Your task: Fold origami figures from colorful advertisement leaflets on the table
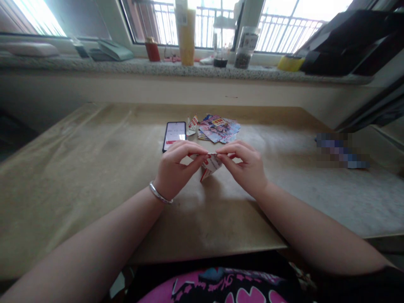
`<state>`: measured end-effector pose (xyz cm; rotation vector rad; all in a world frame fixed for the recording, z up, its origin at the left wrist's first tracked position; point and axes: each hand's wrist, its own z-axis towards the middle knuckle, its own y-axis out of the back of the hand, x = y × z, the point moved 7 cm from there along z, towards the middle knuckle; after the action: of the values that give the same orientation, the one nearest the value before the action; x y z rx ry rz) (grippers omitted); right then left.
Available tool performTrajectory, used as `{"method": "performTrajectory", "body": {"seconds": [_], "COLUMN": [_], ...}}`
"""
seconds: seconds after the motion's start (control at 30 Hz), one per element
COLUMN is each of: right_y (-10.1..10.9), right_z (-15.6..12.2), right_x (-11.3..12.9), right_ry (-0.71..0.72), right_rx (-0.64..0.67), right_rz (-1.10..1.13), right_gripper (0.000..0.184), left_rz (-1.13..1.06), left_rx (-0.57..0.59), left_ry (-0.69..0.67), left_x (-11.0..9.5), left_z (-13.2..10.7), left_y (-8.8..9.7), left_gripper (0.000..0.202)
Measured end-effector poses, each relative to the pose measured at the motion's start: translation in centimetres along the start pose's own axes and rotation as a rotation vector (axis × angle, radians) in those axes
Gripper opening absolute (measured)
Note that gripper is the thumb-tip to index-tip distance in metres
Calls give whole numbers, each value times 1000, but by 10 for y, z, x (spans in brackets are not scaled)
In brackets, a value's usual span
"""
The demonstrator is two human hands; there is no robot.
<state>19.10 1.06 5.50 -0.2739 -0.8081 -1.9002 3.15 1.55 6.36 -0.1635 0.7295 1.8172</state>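
Observation:
Both my hands meet over the middle of the table (pixel 78 168). My left hand (pixel 175 168), with a silver bangle on its wrist, pinches the left side of a small folded piece of printed paper (pixel 210 166). My right hand (pixel 248 166) pinches the paper's right side with thumb and forefinger. The paper is white with red print and comes to a point at the bottom, just above the tabletop. Behind my hands lies a stack of colourful printed paper squares (pixel 218 128), with a small folded paper piece (pixel 191 125) to its left.
A phone (pixel 174 135) with a lit screen lies left of the paper stack. On the window sill (pixel 126 67) stand a yellow bottle (pixel 186 35), a red jar (pixel 152 50), glass jars and a yellow object (pixel 290 63). A blurred patch sits at the table's right.

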Motion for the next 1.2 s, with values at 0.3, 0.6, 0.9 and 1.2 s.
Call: {"method": "performTrajectory", "body": {"seconds": [0.3, 0.6, 0.9, 1.2], "right_y": [1, -1, 1, 8], "right_z": [0, 0, 0, 1], "right_x": [-1, -1, 0, 4], "right_ry": [-37, -35, -8, 109], "right_rx": [-34, -37, -50, -61], "right_rz": [20, 21, -30, -106], "right_gripper": [5, 5, 6, 3], "left_rz": [-28, -79, -72, -165], "left_rx": [62, 19, 61, 55], "left_ry": [-33, 5, 62, 29], "left_x": [0, 6, 12, 12], "left_z": [0, -2, -4, 0], "left_y": [-4, -5, -5, -5], "left_gripper": [11, 3, 11, 7]}}
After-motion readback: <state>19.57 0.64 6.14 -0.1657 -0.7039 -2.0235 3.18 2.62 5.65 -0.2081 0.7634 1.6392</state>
